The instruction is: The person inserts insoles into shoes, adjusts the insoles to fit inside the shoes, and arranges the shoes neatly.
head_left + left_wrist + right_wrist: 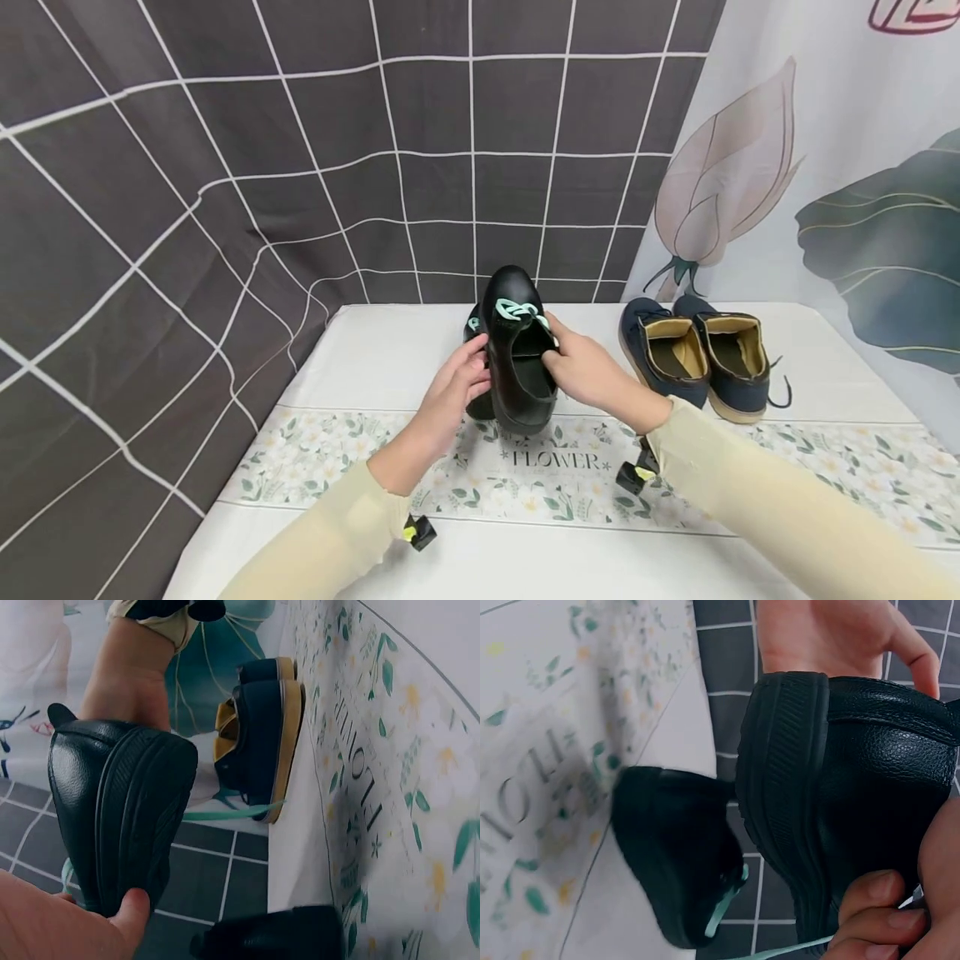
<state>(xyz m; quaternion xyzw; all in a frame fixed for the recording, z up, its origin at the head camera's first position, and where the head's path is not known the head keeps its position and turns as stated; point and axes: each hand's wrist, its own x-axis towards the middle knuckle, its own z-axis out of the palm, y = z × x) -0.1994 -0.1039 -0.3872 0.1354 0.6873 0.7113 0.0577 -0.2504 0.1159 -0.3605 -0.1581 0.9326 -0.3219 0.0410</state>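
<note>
A black leather shoe [504, 375] with mint-green laces is raised above the table, toe up, its opening facing me. My right hand [583, 360] grips its right side, thumb at the opening; in the right wrist view its fingers [877, 915] are curled at the upper. My left hand [453, 387] holds the opposite side, and a digit presses near the sole edge in the left wrist view. Behind stands a second black shoe [675, 847] with matching laces, mostly hidden in the head view.
Two navy shoes [667, 367] with tan soles and yellowish linings sit side by side at the right. A floral runner [322, 454] printed FLOWER crosses the white table [390, 350]. Behind hang a dark gridded cloth [517, 192] and a flower-printed curtain [757, 75].
</note>
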